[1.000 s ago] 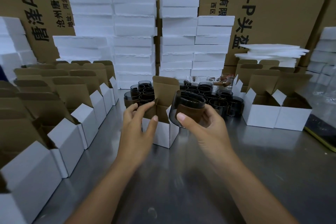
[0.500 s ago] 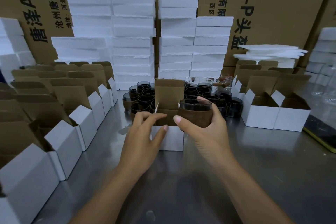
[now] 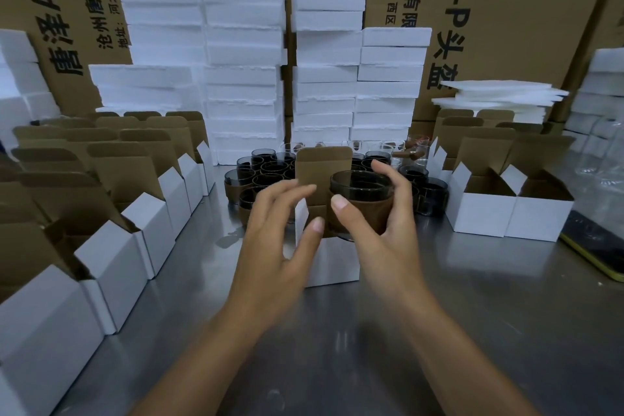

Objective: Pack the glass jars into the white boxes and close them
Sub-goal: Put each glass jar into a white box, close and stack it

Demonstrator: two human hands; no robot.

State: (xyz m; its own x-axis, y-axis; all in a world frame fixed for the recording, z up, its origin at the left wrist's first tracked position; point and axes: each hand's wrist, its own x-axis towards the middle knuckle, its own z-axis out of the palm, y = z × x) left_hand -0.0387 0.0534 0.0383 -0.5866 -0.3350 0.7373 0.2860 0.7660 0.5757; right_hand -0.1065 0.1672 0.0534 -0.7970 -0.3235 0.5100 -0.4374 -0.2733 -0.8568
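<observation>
From my remote seat, the biggest things are the brown corrugated cartons [image 3: 506, 27] walling the back, flat-faced and printed with black characters. In front of them rise stacks of white foam blocks [image 3: 243, 78], rectangular, with rough, crumbly edges, and to the right a lower pile of thin foam sheets [image 3: 499, 98]. The table [image 3: 371, 331] is brushed steel, dull grey and faintly reflective.

Along the left runs a row of open cartons [image 3: 111, 257], smooth white outside and raw brown card inside, their tabbed lids standing upright; a pair of the same [image 3: 506, 216] sits at the right. Behind the centre I see a cluster of spare jars [image 3: 263, 172], short, round, smoky dark glass, some banded in brown.

At the middle stands one white box [image 3: 332, 263], square-sided, its lid flap up and side flaps out. My view shows the left hand [image 3: 273, 246] in front of its left side, fingers spread and loosely curved, gripping nothing; whether its thumb tip touches the side flap I cannot tell. The right hand [image 3: 388, 240] grips the jar [image 3: 361, 199], thumb pressed on its matte brown band and fingers curled round the far side. The jar is upright, a squat cylinder with a glossy dark rim, its base right at the box's open mouth
</observation>
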